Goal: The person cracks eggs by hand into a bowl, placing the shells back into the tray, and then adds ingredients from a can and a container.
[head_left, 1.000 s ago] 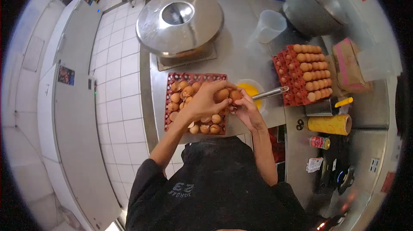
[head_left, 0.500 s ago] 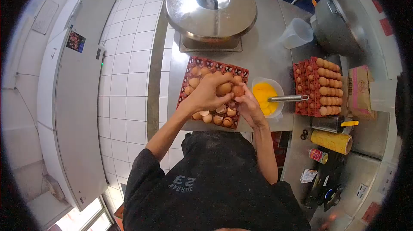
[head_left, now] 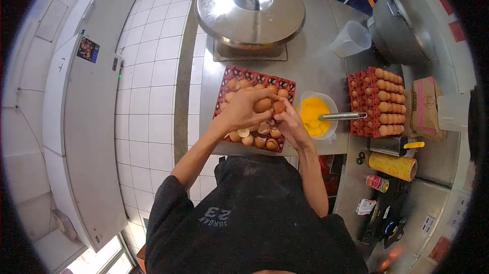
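Over the red egg tray (head_left: pixel 288 84), my left hand (head_left: pixel 241 112) curls its fingers and thumb round a brown egg (head_left: pixel 262 105). Close beside it, my right hand (head_left: pixel 291 124) pinches another brown egg (head_left: pixel 278 107), and the fingertips of both hands nearly meet. Whole-looking eggs and cracked, empty shells (head_left: pixel 244 133) fill the tray cups around and below the hands. Just right of my right hand stands a clear plastic jug (head_left: pixel 333 105) holding yellow beaten egg (head_left: pixel 313 116). The metal handle of a utensil (head_left: pixel 342 116) sticks out over its rim.
A large lidded steel pot (head_left: pixel 249 9) stands at the back of the steel table (head_left: pixel 316 44). To the right are stacked trays of eggs (head_left: pixel 384 101), a translucent container (head_left: pixel 352 38), a dark pot (head_left: pixel 400 29), a yellow roll (head_left: pixel 392 167) and a can (head_left: pixel 377 183).
Both hands have shifted slightly left, each still with its egg. The utensil in the jug stays put.
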Available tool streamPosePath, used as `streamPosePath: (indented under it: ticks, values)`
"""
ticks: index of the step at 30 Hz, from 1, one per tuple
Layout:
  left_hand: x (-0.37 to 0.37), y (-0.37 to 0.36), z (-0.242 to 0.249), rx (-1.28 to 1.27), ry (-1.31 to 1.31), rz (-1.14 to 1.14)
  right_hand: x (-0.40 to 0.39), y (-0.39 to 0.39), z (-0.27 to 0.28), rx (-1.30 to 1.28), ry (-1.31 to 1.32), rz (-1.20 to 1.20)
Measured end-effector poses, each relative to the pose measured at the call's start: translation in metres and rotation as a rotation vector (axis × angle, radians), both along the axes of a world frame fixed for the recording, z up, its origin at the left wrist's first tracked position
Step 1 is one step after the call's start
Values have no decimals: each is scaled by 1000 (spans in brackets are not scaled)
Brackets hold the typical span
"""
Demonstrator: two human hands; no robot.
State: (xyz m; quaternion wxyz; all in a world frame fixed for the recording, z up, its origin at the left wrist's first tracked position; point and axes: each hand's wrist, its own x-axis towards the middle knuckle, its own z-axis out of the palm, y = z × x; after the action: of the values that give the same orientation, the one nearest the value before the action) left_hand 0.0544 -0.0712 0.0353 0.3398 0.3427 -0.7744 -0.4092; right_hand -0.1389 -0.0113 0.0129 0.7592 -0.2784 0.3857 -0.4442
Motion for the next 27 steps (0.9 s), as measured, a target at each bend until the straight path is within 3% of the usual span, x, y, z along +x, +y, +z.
streamPosePath:
  ticks: [8,13,20,23,27]
  values:
    - [6,-8,3,76,-134,-58,2,-4,-1,-16,-54,2]
    - [-38,-27,46,-13,-159,-220,-37,-2,37,-53,163,-96]
    - [-150,-35,0,-106,17,-458,-129,26,29,-204,514,-173]
    - [-170,-25,-21,-90,175,-494,-141,40,17,-133,598,-210]
    - [-174,-23,-25,-59,138,-527,-149,45,1,-106,577,-216]
